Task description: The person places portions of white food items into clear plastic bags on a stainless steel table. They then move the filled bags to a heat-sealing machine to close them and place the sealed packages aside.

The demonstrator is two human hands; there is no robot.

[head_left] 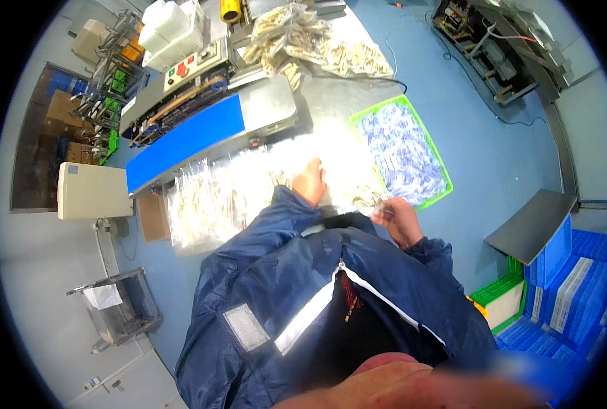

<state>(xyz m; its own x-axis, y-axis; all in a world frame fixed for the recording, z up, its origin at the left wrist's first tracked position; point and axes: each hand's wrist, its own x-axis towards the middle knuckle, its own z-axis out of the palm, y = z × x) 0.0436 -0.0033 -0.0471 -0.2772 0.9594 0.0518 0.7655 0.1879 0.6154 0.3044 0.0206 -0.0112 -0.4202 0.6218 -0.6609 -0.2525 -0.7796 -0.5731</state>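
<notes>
A clear plastic bag of pale, stick-like pieces (354,191) lies on the bright tabletop between my two hands. At its right near corner my right hand (400,221) is closed, thumb and fingers pinching the clear film. My left hand (309,183) rests at the left side with its fingers curled in; glare hides what is in them. More filled clear bags (205,204) lie in a row to the left of my left hand. Beyond my right hand stands a green-rimmed tray (431,142) full of small white-and-blue packets (402,153).
A machine with a blue conveyor belt (184,140) and a control panel (196,65) runs along the far left. Bags of pale pieces (297,41) are heaped at the back of the table. White bins (174,41) stand beyond the machine; blue crates (583,286) are stacked at right.
</notes>
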